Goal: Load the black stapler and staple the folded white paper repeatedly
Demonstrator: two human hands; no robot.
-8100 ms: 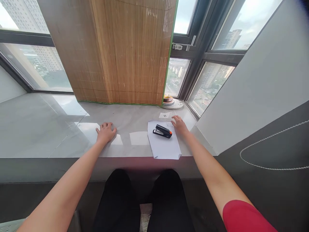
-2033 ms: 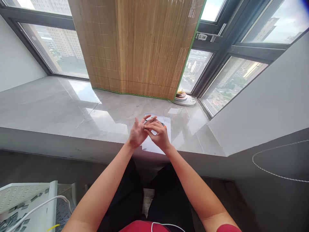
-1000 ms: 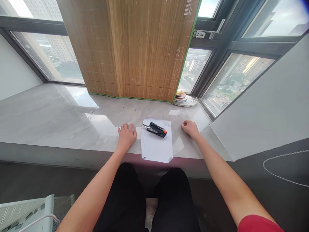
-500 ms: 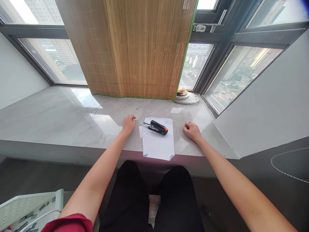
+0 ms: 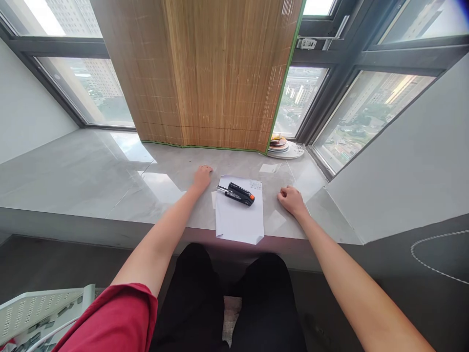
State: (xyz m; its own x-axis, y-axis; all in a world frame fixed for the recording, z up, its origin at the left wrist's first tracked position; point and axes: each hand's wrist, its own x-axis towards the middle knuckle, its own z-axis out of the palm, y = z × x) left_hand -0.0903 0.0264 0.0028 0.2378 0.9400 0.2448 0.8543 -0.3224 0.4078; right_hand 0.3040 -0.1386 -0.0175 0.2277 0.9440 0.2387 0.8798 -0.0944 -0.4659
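Note:
A black stapler [image 5: 236, 194] with an orange end lies slantwise on a white sheet of paper [image 5: 240, 222], which overhangs the front edge of the grey sill. Up and to the left of the paper is my left hand [image 5: 203, 177], slightly smeared by motion. It holds nothing, its fingers loosely stretched toward the right, and it does not touch the stapler. My right hand [image 5: 291, 199] rests on the sill to the right of the paper, curled into a loose fist with nothing visible in it. Small handwriting [image 5: 255, 185] marks the paper's upper right corner.
Behind the paper hangs a bamboo mat [image 5: 220, 73] with a green edge. Stacked plates [image 5: 282, 148] stand by the window corner. A small white slip [image 5: 269, 168] lies on the sill [image 5: 73, 181]. At lower left is a white slotted basket [image 5: 44, 313].
My left hand has moved a little forward and to the right, its red sleeve coming further into view. My right hand and the stapler stay in place. The view has shifted slightly.

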